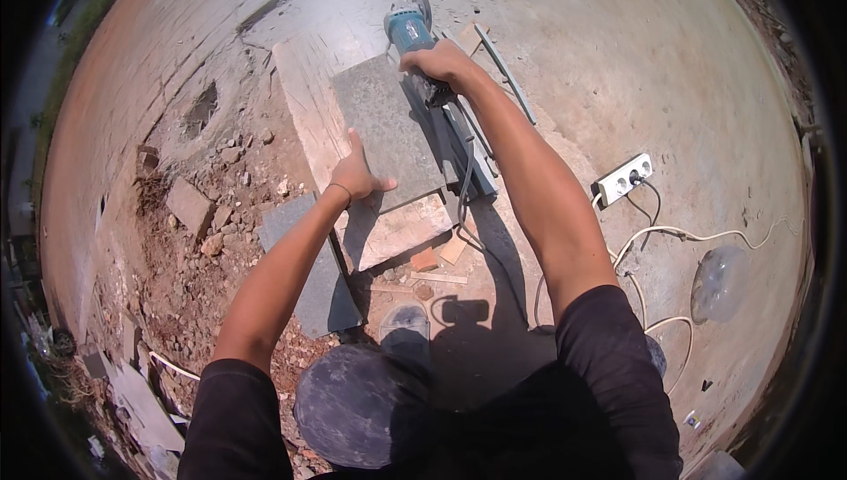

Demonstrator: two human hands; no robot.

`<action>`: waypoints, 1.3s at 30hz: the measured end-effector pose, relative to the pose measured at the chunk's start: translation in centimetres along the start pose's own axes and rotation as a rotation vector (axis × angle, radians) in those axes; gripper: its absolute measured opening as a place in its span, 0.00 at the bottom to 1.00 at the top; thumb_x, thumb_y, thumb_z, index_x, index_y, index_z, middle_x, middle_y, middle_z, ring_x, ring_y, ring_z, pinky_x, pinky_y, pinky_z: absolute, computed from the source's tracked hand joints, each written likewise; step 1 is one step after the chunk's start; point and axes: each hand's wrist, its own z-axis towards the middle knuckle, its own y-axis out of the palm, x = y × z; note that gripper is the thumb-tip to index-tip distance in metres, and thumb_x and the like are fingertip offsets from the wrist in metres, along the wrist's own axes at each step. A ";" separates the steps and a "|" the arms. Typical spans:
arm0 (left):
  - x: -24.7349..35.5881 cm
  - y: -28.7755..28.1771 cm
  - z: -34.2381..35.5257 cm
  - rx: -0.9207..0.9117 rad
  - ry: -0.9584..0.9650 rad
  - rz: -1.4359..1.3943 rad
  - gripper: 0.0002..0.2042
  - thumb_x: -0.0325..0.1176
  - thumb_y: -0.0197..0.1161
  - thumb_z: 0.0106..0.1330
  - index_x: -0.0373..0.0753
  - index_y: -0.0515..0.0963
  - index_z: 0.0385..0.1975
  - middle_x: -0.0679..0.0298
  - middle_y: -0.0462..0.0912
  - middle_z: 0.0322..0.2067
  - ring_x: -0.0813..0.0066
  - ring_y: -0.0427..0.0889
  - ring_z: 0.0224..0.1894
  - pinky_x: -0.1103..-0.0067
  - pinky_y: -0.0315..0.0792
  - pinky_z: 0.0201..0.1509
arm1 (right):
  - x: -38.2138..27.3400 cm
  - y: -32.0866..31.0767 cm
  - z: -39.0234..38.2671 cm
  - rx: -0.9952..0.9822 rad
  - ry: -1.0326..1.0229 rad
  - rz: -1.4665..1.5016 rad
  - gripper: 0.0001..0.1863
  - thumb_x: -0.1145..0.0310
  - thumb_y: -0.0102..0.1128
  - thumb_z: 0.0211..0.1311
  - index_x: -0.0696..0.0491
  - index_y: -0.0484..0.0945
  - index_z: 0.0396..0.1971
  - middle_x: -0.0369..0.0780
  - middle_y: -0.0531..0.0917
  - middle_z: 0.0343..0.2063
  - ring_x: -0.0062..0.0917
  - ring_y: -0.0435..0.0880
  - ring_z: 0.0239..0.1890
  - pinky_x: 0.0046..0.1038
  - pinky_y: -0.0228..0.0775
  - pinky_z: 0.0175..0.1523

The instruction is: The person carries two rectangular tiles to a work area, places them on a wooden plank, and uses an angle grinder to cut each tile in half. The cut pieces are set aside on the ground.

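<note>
My right hand point(438, 63) is wrapped round the body of a teal and black angle grinder point(408, 32). Its cutting disc point(422, 8) points away from me, beyond the far edge of a grey stone tile point(388, 118). At the tile's near left corner, my left hand point(355, 176) grips the edge, with the thumb along the near side and a finger up the left side. Under the tile is a pale, worn board point(401, 231). Metal bars point(481, 178) lie along the tile's right side, partly beneath the grinder and its cord.
Another grey tile point(309, 277) leans beside the board, near my knee. Rubble point(238, 180) covers the ground at left. A white power strip point(625, 178) with a black plug lies at right, by a pale cable point(640, 242) and a clear plastic bag point(722, 284).
</note>
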 end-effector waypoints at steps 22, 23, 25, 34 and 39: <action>11.2 3.1 3.6 0.553 -0.552 0.052 0.64 0.57 0.76 0.39 0.42 0.40 0.74 0.36 0.51 0.68 0.45 0.52 0.70 0.48 0.55 0.64 | 10.5 -21.9 -21.4 0.197 0.091 -0.005 0.22 0.54 0.68 0.44 0.60 0.78 0.29 0.38 0.77 0.21 0.21 0.74 0.15 0.25 0.66 0.21; 10.6 2.8 3.2 0.550 -0.517 0.048 0.64 0.57 0.76 0.39 0.41 0.40 0.74 0.35 0.53 0.67 0.44 0.53 0.70 0.49 0.57 0.64 | 10.3 -21.8 -21.8 0.209 0.100 -0.008 0.23 0.54 0.68 0.44 0.60 0.78 0.30 0.37 0.77 0.21 0.21 0.74 0.15 0.25 0.66 0.21; 9.0 1.7 2.1 0.535 -0.411 0.003 0.64 0.56 0.76 0.38 0.40 0.41 0.74 0.34 0.56 0.65 0.42 0.57 0.68 0.52 0.60 0.64 | 9.9 -21.7 -22.4 0.223 0.112 -0.012 0.23 0.54 0.68 0.44 0.61 0.78 0.31 0.37 0.77 0.21 0.20 0.74 0.16 0.25 0.66 0.21; -0.6 -4.2 -8.9 0.283 -0.046 -0.782 0.64 0.43 0.77 0.42 0.27 0.35 0.72 0.42 0.72 0.56 0.60 0.78 0.50 0.70 0.74 0.53 | 8.1 -19.9 -23.1 0.191 0.002 0.013 0.20 0.56 0.65 0.50 0.59 0.75 0.32 0.37 0.77 0.21 0.20 0.76 0.18 0.24 0.68 0.24; -9.0 -4.9 -15.8 0.414 -0.058 -0.578 0.61 0.44 0.76 0.44 0.32 0.39 0.74 0.44 0.74 0.53 0.62 0.78 0.49 0.74 0.69 0.57 | 7.6 -18.6 -23.0 0.126 -0.011 0.024 0.21 0.54 0.63 0.52 0.57 0.73 0.33 0.37 0.77 0.21 0.21 0.77 0.18 0.22 0.70 0.25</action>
